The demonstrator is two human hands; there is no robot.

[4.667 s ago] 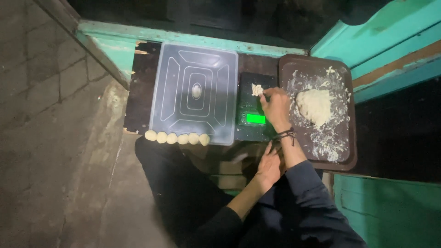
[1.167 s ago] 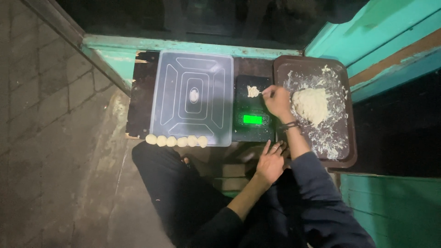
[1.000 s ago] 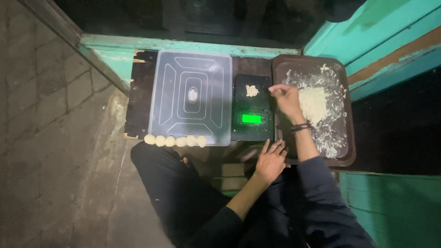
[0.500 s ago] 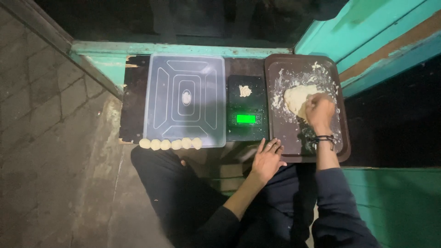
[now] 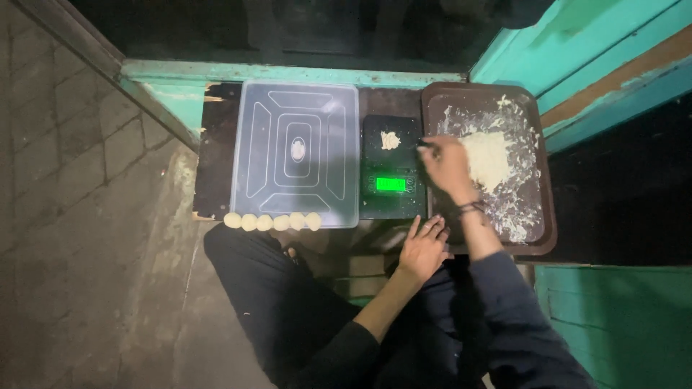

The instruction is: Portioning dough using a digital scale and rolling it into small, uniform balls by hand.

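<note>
Head view: right hand (image 5: 447, 164), grip unclear, between scale (image 5: 391, 176) and dough tray (image 5: 537, 216).

Translucent smooth plastic lid (image 5: 295, 164), sticky dough (image 5: 487, 158), glossy brown tray (image 5: 546, 216)

A makeshift food-prep spot outdoors: brick paving (image 5: 79, 187), teal painted ledge (image 5: 288, 73), digital scale (image 5: 391, 169), dough tray (image 5: 544, 209).
</note>
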